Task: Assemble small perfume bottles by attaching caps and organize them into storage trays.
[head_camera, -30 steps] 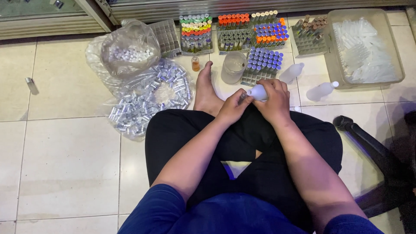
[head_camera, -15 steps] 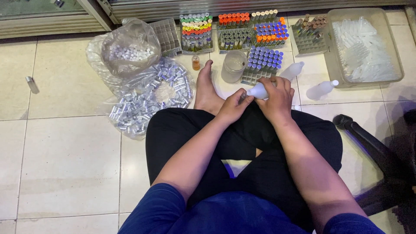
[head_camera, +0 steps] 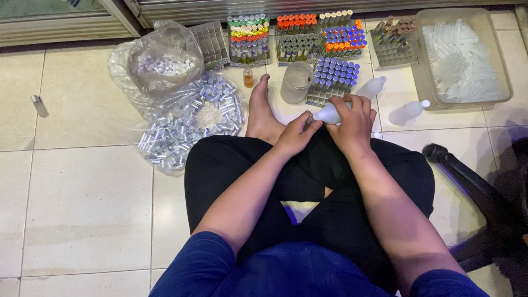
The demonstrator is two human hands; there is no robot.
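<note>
Right hand (head_camera: 355,118) clamped around a white squeeze bottle (head_camera: 329,114) held level above the lap, left hand (head_camera: 297,135) pinching its nozzle end — two more white bottles (head_camera: 408,111) lie on the floor far right.

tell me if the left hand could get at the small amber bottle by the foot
Probably yes: the amber bottle stands in the open past the bare foot, nothing covering it, though the left hand is busy at the white squeeze bottle.
</note>
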